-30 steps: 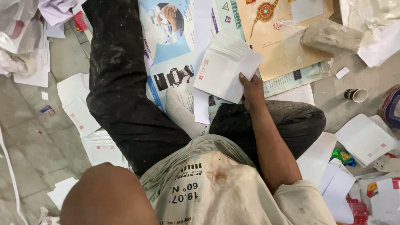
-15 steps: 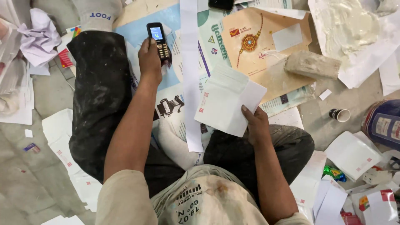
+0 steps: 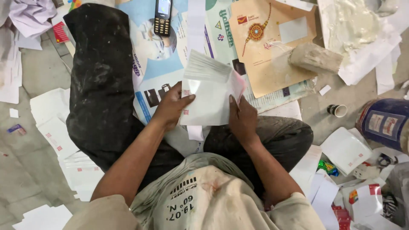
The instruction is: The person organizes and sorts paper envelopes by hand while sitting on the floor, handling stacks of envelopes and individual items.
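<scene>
The stack of white envelopes (image 3: 208,91) sat in front of me, held over my lap above the printed poster (image 3: 153,64) spread on the floor, both hands closed on it. I had my left hand (image 3: 172,106) clamped on the stack's left edge, thumb lying across the front sheet, fingers tucked behind. My right hand (image 3: 243,119) gripped the lower right corner, fingers curled up behind the paper where a pink-tinted flap showed.

Going by size, the largest thing around was my outstretched leg in dark, dusty trousers (image 3: 100,85), running up the left side of the floor toward the top edge. The poster lay beside it, and a tan printed envelope (image 3: 277,47) overlapped the poster near the floor's top edge. A blue paint tin (image 3: 381,121) stood at the right edge. A grey stone block (image 3: 315,57) rested on the tan envelope's right side. Loose white envelopes (image 3: 345,149) lay scattered at the right and lower left. A black keypad phone (image 3: 162,17) lay on the poster at the top edge, well apart from both hands. A small paper cup (image 3: 337,110) lay on its side just left of the tin.
</scene>
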